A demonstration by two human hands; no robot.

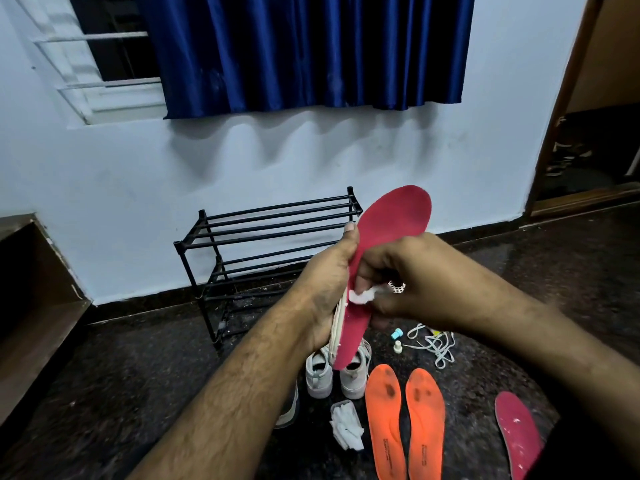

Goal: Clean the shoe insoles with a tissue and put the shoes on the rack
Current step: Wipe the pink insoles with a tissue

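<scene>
My left hand [327, 275] grips a red insole [391, 223] from its left edge and holds it upright in front of me. My right hand [412, 275] pinches a small white tissue wad [362, 295] against the insole's red face near its middle. On the floor below stand two white shoes [334, 374], heels toward me. Beside them lie two orange insoles [405, 420] with dark stains. A second red insole [517, 433] lies at the right. The black metal shoe rack [249, 233] stands against the wall behind, with no shoes on its bars.
A pack of white tissues [346, 424] lies left of the orange insoles. White laces [434, 342] and two small bottles [397, 340] lie on the dark floor at the right. A wooden step [31, 306] is at the left, a doorway [595, 150] at the right.
</scene>
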